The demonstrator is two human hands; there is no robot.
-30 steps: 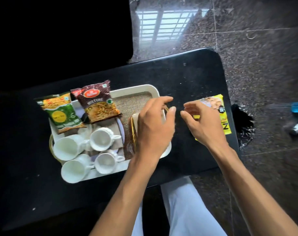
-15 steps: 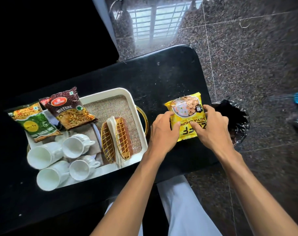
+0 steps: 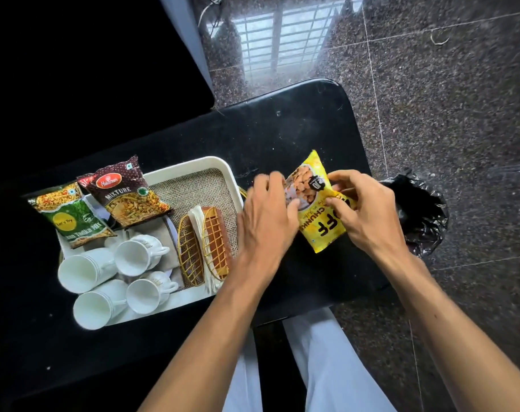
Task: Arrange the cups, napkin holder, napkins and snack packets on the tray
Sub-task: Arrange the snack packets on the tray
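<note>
A white tray (image 3: 190, 169) with a burlap base sits on the black table. On it lie several white cups (image 3: 138, 255) on their sides, a maroon snack packet (image 3: 125, 193), a green snack packet (image 3: 71, 218), and a gold wire napkin holder (image 3: 215, 242) with white napkins (image 3: 198, 218) in it. To the right of the tray, both hands hold a yellow snack packet (image 3: 321, 227) tilted up off the table. My left hand (image 3: 267, 215) grips its left edge and my right hand (image 3: 362, 209) grips its right side.
The black table (image 3: 282, 129) ends just right of my right hand. A black bin bag (image 3: 422, 209) stands on the speckled floor beside that edge. White-trousered legs show below the table's front edge.
My left hand left the napkin holder on the tray and moved right to the yellow packet. Both hands took hold of the packet and lifted and tilted it off the table.
</note>
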